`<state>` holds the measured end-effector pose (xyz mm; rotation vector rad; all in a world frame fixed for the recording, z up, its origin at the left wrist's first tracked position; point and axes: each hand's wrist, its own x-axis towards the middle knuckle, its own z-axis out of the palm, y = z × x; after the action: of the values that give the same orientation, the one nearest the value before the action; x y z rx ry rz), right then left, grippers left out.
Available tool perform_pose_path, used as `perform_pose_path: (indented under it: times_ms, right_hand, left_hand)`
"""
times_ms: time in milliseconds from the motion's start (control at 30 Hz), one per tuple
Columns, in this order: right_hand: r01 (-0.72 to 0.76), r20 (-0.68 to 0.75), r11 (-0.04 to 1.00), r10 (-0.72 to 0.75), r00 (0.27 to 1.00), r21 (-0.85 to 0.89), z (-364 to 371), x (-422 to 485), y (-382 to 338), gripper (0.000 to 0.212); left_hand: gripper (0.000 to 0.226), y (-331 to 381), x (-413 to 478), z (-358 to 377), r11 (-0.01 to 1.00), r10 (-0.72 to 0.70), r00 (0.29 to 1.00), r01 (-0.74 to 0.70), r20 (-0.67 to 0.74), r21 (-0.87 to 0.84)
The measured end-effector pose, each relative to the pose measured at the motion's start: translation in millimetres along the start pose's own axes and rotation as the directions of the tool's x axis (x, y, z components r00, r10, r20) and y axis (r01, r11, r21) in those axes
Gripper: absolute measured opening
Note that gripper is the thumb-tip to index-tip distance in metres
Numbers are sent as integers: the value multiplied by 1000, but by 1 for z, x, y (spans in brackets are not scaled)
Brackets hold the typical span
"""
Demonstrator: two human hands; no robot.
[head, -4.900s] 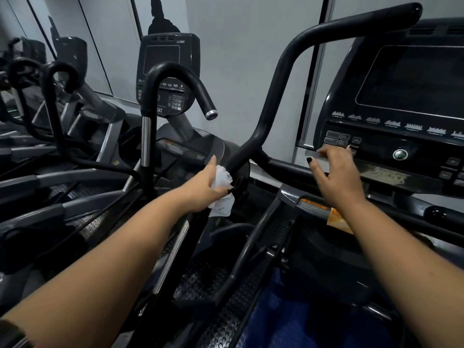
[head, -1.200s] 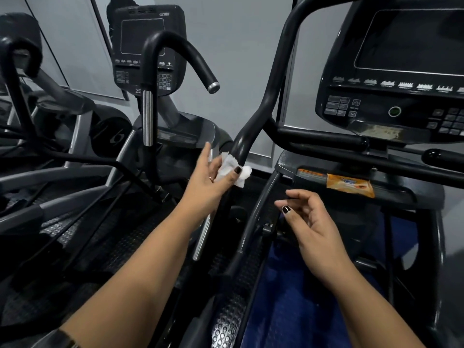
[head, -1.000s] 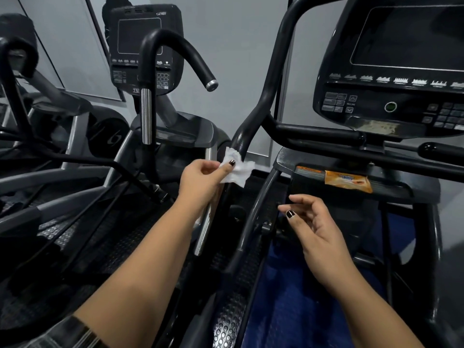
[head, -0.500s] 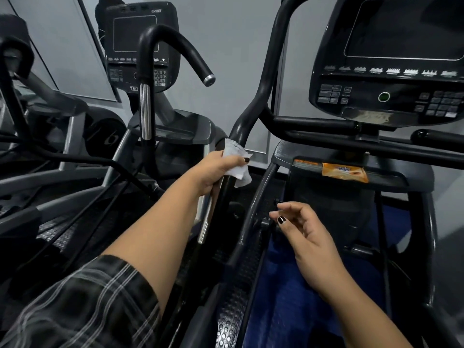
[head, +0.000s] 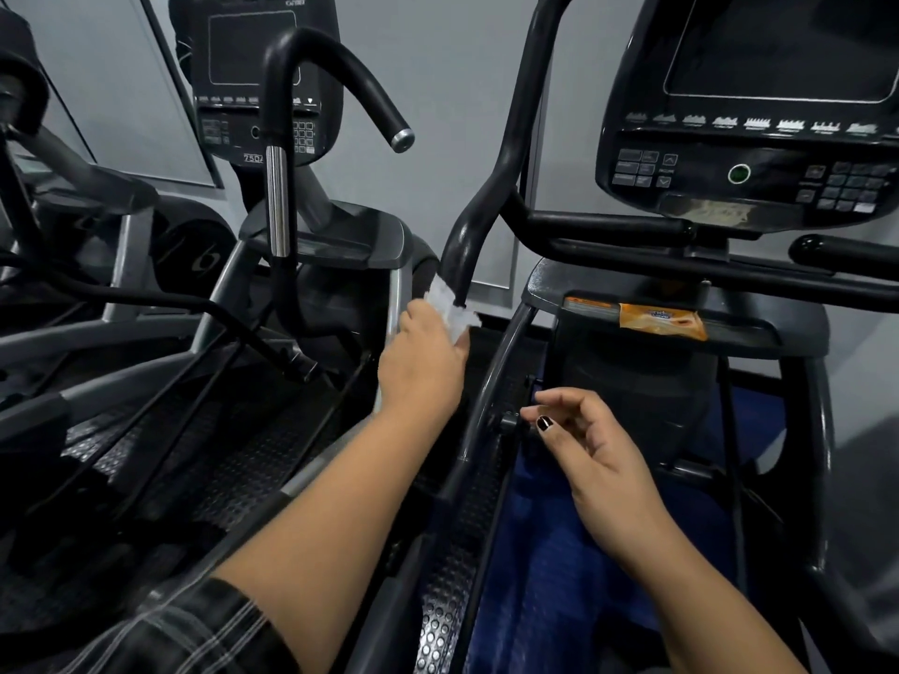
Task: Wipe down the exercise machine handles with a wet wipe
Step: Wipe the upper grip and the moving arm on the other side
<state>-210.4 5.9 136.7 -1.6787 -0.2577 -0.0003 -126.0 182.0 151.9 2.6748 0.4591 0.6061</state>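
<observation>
I am rubbing the lower end of the black handle (head: pixel 462 250), which is looking stiff and fixed enough to take firm pressure. My left hand (head: pixel 423 367) is pinching the wet wipe (head: pixel 450 308) against it, while my right hand (head: pixel 593 445) is hanging loose and empty. The wipe is seeming limp and light, so I am judging that a bunched grip suits it.

Open air lies at 10 o'clock of the upright black handle (head: pixel 508 148), between it and the neighbouring machine's hooked handle (head: pixel 360 85), while the horizontal grip bar (head: pixel 608 226) at 3 o'clock and the console (head: pixel 759 153) above it block that side.
</observation>
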Motion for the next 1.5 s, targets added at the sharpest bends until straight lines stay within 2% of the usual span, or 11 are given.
perform_pose_path:
  times_ms: [300, 433, 533, 700, 867, 1033, 1100, 1267, 1333, 1400, 1500]
  right_hand:
    - [8, 17, 1000, -8, 1000, 6, 5, 10, -1, 25]
    - [0, 26, 1000, 0, 1000, -19, 5, 19, 3, 29]
    - [-1, 36, 999, 3, 999, -47, 6, 29, 5, 31]
    - [1, 46, 998, 2, 999, -69, 7, 41, 3, 33]
    - [-7, 64, 996, 12, 998, -87, 6, 47, 5, 33]
    - [1, 54, 996, 4, 999, -93, 4, 56, 4, 31]
    - [16, 50, 995, -11, 999, -97, 4, 59, 4, 30]
    - [29, 54, 995, -23, 998, -97, 5, 57, 4, 30]
    - [33, 54, 994, -27, 998, -100, 5, 56, 5, 30]
    - [35, 55, 994, -30, 998, -104, 5, 54, 5, 30]
    - [37, 51, 994, -32, 998, -99, 3, 49, 6, 28]
  left_hand:
    - [30, -55, -51, 7, 966, -86, 981, 125, 176, -225]
    - [21, -66, -54, 15, 852, -125, 924, 287, 361, -439]
    - [21, -65, -43, 16, 785, -136, 888, 367, 439, -499]
    - [27, -31, 0, 4, 822, -199, 923, 340, 329, -456]
    - [18, -1, 49, -8, 813, -146, 922, 318, 359, -487]
    - [40, 14, 77, -15, 739, -131, 871, 404, 474, -539]
    - [35, 16, 81, -13, 749, -126, 866, 403, 484, -525]
    - [19, 12, 68, -5, 951, -50, 984, 100, 172, -293]
    - [18, 12, 67, -3, 964, -17, 992, 49, 124, -263]
    - [13, 10, 74, -6, 887, -39, 963, 157, 268, -434]
    - [16, 9, 82, -14, 683, 21, 833, 393, 553, -616]
